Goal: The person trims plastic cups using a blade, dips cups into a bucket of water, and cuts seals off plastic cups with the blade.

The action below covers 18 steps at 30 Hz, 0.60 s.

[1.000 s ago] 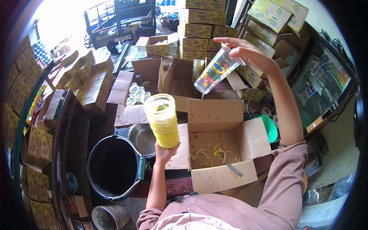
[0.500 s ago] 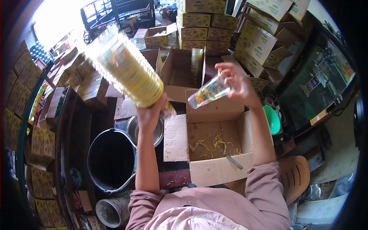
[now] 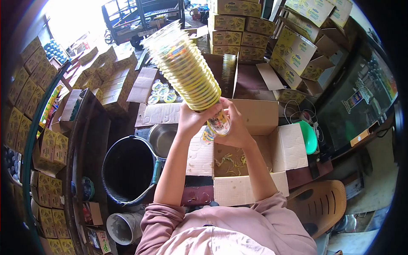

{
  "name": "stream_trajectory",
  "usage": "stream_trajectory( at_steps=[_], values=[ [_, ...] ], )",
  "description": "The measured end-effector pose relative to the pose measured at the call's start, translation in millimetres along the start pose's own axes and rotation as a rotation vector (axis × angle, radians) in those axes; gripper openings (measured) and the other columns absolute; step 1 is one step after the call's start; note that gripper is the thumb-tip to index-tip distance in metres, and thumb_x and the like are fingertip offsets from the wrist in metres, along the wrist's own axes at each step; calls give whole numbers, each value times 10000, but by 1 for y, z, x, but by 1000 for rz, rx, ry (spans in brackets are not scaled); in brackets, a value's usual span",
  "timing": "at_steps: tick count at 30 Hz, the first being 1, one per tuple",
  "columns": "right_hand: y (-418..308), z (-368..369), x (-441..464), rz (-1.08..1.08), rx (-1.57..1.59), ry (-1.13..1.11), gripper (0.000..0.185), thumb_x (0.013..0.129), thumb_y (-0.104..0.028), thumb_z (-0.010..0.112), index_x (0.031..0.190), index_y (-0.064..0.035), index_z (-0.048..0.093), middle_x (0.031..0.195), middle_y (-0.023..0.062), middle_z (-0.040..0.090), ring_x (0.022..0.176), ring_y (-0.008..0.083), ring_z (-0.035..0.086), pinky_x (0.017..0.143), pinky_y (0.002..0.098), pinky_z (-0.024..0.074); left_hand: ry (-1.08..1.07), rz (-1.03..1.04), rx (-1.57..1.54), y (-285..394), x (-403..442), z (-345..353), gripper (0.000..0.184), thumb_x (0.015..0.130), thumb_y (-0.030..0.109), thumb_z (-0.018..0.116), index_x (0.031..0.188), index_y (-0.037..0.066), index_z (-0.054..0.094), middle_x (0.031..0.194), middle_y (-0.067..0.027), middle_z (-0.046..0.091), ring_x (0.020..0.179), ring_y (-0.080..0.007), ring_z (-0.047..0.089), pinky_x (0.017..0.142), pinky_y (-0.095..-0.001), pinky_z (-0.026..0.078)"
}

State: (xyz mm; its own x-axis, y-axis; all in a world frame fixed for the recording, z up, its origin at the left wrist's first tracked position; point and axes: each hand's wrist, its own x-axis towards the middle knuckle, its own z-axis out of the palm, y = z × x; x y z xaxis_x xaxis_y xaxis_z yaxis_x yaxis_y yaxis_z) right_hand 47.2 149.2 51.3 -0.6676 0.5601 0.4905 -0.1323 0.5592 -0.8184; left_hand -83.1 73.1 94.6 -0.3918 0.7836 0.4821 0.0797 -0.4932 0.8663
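Note:
A long stack of nested clear plastic cups [image 3: 187, 72] with yellow rims and colourful print leans up and to the left over the open carton. My left hand [image 3: 193, 121] is closed round the stack near its lower end. My right hand [image 3: 236, 129] has its fingers wrapped at the stack's bottom, against a printed cup [image 3: 219, 122]. A second printed cup end [image 3: 207, 135] shows just below, between the hands; which hand bears it is hard to tell. Beneath them stands the open carton [image 3: 250, 187], with yellow shreds on its bottom.
A black bucket [image 3: 129, 170] and a metal pot [image 3: 163, 138] stand left of the carton. Behind is a box with round lids [image 3: 163, 93]. Another cup stack [image 3: 228, 70] stands in a far box. A green bowl [image 3: 307, 137] and brown chair [image 3: 318, 206] are at right.
My right hand has moved left with its single cup to the stack's lower end. The stack and my left hand have shifted right. The view has turned slightly left.

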Motion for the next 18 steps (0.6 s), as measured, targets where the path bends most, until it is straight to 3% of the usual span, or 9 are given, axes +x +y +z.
stream_trajectory(
  at_steps=[2,5,8,11,12,15,16,17,18],
  values=[
    [11,4,-6,-47,52,97,887,487,-134,752,1257,-14,327,1208,167,422,950,224,538,840,359,449,-2,-79,-23,4,-3,-2,228,696,79,719,888,-2,626,815,-36,642,725,-85,597,644,-236,489],
    [15,18,-14,-111,336,261,879,496,-111,747,1263,-20,328,1241,150,388,938,217,544,823,361,461,-12,-33,5,6,-4,-1,247,681,85,730,889,2,627,816,-33,644,741,-88,598,659,-239,489],
    [12,15,-20,-151,105,105,920,512,-110,759,1296,-25,285,1244,150,369,1000,245,520,829,358,460,-67,-51,72,6,-8,-4,306,661,87,747,924,5,614,858,-39,640,768,-95,598,681,-246,492],
    [-10,10,-16,-272,-52,123,919,535,-89,767,1306,-30,270,1225,156,377,1054,259,498,842,354,457,-132,-50,-1,-5,-14,-1,352,654,87,755,960,9,598,903,-49,633,799,-103,595,709,-261,496],
    [-13,11,-14,-248,105,187,913,541,-85,768,1305,-30,272,1222,157,375,1062,250,495,845,353,456,-149,-65,-54,9,-18,6,369,666,95,749,986,15,583,921,-49,626,837,-109,588,735,-264,490],
    [-9,21,-14,-153,521,331,836,559,-60,766,1271,-26,330,1199,136,421,1058,185,502,856,325,444,-237,-108,-32,-2,-26,3,563,656,128,763,1129,7,482,1010,-71,594,934,-130,562,813,-291,462],
    [-4,20,-16,-93,497,280,830,561,-63,768,1269,-26,336,1182,127,446,1051,179,506,858,320,441,-254,-78,2,-5,-27,2,641,651,141,768,1181,2,435,1048,-84,577,971,-140,549,839,-302,450],
    [-1,16,-20,-28,473,228,825,562,-66,770,1266,-25,342,1165,119,471,1045,174,509,860,315,437,-267,-199,-57,-5,-30,-1,788,668,237,753,1268,-20,312,1202,-156,464,1138,-213,442,961,-360,349],
    [0,14,-22,33,448,175,819,564,-70,772,1263,-24,348,1148,110,495,1038,169,513,862,311,434,-296,-109,60,-10,-29,-6,816,683,282,731,1286,-21,273,1251,-171,397,1185,-234,376,989,-368,299]
  ],
)
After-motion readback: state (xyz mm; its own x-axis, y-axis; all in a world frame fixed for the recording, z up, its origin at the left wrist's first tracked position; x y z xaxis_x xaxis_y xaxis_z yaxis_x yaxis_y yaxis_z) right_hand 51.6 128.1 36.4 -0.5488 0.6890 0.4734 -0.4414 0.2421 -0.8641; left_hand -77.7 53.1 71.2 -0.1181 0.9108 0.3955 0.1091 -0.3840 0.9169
